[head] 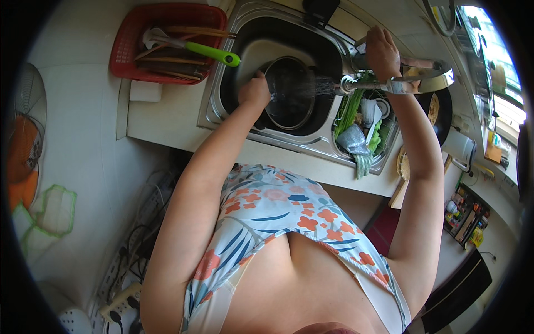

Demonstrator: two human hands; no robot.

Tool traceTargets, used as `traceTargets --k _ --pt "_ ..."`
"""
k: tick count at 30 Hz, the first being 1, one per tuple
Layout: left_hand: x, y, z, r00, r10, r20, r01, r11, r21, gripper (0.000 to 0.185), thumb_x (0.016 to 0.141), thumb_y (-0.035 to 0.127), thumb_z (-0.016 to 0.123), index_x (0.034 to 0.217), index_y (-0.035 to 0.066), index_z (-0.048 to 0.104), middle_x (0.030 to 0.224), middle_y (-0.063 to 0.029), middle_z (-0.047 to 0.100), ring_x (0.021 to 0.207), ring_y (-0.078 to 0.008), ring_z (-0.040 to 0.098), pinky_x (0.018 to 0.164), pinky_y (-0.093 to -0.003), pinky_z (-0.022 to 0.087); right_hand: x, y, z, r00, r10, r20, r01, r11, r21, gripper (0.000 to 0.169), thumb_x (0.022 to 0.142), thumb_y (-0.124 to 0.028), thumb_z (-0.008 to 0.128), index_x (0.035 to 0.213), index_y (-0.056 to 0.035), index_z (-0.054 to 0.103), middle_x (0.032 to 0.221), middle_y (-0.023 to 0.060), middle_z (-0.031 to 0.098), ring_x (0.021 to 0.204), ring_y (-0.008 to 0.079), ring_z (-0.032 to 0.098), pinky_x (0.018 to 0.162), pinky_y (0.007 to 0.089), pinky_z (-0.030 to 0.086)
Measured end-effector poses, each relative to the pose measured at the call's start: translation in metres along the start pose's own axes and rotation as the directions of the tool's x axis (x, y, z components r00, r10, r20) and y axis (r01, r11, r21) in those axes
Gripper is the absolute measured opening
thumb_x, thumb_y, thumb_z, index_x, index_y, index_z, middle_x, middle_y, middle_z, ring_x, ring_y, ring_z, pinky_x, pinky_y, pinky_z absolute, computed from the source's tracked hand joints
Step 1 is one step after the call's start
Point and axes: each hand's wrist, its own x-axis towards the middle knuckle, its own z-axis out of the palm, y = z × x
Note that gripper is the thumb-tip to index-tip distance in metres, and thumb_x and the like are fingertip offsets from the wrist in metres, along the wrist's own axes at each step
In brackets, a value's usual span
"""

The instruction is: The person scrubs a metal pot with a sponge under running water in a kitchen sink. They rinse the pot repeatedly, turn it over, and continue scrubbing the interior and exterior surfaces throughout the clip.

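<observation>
Inside the left basin of a stainless steel sink is a dark round pot. My left hand grips the pot at its left side, hiding the part it holds. Water sprays into the pot from the pull-down head of a chrome faucet. My right hand lies over the faucet's base, with its back toward me. What is under its fingers is hidden, so I cannot tell whether they grip the lever.
A red plastic basket holds chopsticks and a green-handled utensil. Green onions, leafy greens and a white brush fill the small right basin. A frying pan with flatbread stands farther right. Power strips and cords lie low at left.
</observation>
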Motion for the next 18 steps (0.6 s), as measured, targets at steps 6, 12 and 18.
traceTargets --k 6,12,18 --pt "0.004 -0.002 0.005 1.0 0.011 -0.013 -0.01 1.0 0.012 0.046 0.082 0.008 0.052 0.127 -0.001 0.045 0.092 -0.0212 0.068 0.089 -0.0341 0.067 0.076 -0.0427 0.054 -0.051 -0.018 0.01 0.984 -0.152 -0.09 0.172 0.943 0.285 0.033 0.08 -0.004 0.052 0.111 -0.0033 0.061 0.125 0.0158 0.053 0.117 0.029 0.05 0.1 0.0394 0.041" --pt "0.005 -0.006 0.016 0.993 0.017 -0.114 -0.021 0.999 -0.034 0.033 0.082 0.012 0.052 0.114 0.001 0.053 0.081 -0.0236 0.067 0.08 -0.0384 0.067 0.071 -0.0474 0.054 -0.132 -0.172 0.039 0.908 -0.343 0.239 0.115 0.756 0.645 0.037 0.081 -0.01 0.051 0.116 -0.0139 0.063 0.134 0.0085 0.05 0.114 0.0278 0.052 0.09 0.0364 0.046" --pt "0.002 -0.003 0.007 0.999 -0.001 -0.054 0.0 1.0 -0.019 0.041 0.083 0.013 0.052 0.123 0.002 0.05 0.082 -0.0233 0.067 0.08 -0.0381 0.067 0.071 -0.047 0.054 -0.103 -0.259 0.097 0.791 -0.344 0.507 -0.065 0.776 0.628 0.032 0.084 -0.011 0.051 0.111 -0.0156 0.066 0.125 0.0099 0.056 0.115 0.0277 0.053 0.093 0.0365 0.046"
